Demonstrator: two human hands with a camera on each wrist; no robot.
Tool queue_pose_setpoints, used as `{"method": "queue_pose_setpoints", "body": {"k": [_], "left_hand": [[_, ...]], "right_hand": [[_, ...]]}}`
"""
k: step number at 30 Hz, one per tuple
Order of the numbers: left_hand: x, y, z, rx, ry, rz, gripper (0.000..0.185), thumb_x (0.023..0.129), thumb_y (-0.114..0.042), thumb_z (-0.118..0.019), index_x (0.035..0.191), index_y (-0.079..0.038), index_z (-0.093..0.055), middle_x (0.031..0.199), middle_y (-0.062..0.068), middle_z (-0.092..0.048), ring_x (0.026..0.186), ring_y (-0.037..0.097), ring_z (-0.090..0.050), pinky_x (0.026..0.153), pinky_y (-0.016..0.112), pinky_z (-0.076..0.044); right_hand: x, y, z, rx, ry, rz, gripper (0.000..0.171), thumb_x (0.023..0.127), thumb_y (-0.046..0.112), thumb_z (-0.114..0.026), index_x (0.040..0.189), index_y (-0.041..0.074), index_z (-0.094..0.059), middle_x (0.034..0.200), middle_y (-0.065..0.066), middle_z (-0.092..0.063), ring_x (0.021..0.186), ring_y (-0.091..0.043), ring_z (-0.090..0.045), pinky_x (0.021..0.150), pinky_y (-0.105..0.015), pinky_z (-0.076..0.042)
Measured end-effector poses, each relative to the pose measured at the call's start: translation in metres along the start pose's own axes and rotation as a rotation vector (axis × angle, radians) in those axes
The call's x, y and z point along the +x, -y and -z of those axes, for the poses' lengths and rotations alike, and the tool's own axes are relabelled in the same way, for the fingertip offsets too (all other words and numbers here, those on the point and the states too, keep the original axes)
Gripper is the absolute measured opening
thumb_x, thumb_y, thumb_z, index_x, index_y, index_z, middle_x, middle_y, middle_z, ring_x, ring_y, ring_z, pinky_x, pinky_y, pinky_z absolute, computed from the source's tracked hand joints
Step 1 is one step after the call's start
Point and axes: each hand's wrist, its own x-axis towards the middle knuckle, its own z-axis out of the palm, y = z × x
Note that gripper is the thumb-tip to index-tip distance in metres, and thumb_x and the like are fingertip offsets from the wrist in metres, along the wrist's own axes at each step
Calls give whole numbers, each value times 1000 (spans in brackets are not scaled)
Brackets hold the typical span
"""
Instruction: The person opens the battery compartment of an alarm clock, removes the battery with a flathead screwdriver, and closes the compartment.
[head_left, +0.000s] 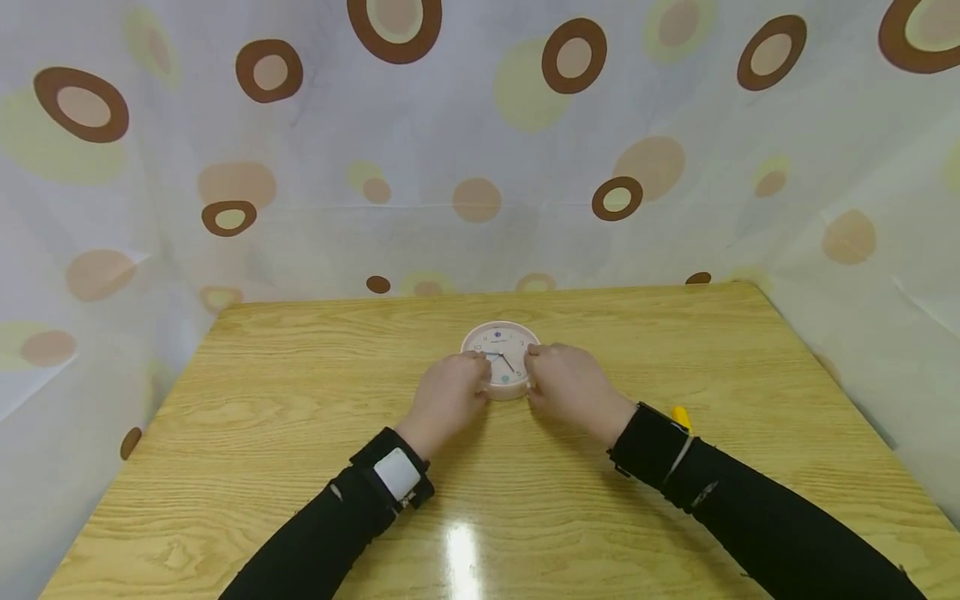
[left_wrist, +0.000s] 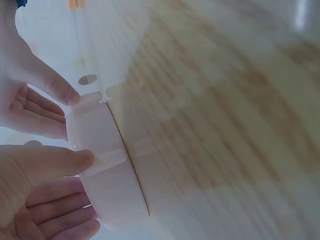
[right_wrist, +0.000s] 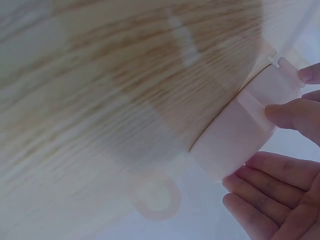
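Note:
A round pale pink wall clock is on the wooden table, its white dial facing up. My left hand grips the clock's left side, and my right hand grips the right side. In the left wrist view, the left thumb presses on the clock's pink side wall, with the other fingers around its far side. The right wrist view shows the right thumb on the same wall and the fingers spread along the clock's edge. Part of the dial is hidden by the hands.
A small yellow object lies on the table behind my right wrist, partly covered by it. A patterned white curtain stands along the table's back edge and sides.

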Motion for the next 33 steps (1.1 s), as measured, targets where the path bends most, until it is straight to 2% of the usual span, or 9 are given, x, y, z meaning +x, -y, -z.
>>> {"method": "queue_pose_setpoints", "body": {"k": [9,14,17,24,26,30,33], "left_hand": [[-2,1,0,-8,5,15,17,93,-7,-80,109,-6,-80,120,12,-79,102,26,-77,92,40,-63],[-4,2,-3,-10,1,6,24,93,-8,-81,117,-5,-78,131,14,-76,115,30,-75,99,42,-62],[-6,3,-5,13,3,-14,25,95,-10,-78,119,-4,-77,133,14,-74,118,30,-74,100,41,-61],[-14,2,-7,105,19,-87,44,97,-17,-75,136,2,-65,141,19,-66,127,32,-68,107,42,-58],[-18,4,-6,93,24,-88,51,97,-19,-76,141,4,-61,143,21,-64,130,34,-66,109,44,-57],[-27,14,-1,63,44,-45,63,97,-22,-78,149,5,-54,147,24,-61,136,36,-62,113,45,-54],[-35,27,9,63,69,13,64,98,-22,-77,151,4,-52,150,23,-59,139,36,-60,115,46,-53]], "right_hand": [[-2,0,-2,-17,-24,9,28,88,14,-81,109,-4,-75,105,-16,-78,79,-26,-72,70,-38,-63],[-4,0,-5,-15,-53,20,27,88,13,-81,107,-4,-74,101,-14,-76,77,-26,-70,68,-38,-62],[-5,-1,-7,-23,-55,33,26,90,14,-80,108,-4,-74,101,-15,-75,79,-26,-70,68,-39,-63],[-9,-7,-4,-22,3,88,36,96,16,-73,124,-8,-70,121,-22,-73,104,-35,-73,89,-45,-64],[-12,-10,-1,-17,28,95,39,97,18,-72,127,-8,-69,118,-21,-73,104,-36,-72,92,-47,-62],[-21,-19,8,-39,73,75,45,97,19,-74,132,-7,-68,108,-19,-73,100,-34,-71,90,-46,-62],[-33,-28,14,-70,68,58,45,95,18,-78,132,-6,-69,108,-19,-74,99,-33,-72,87,-46,-63]]}}
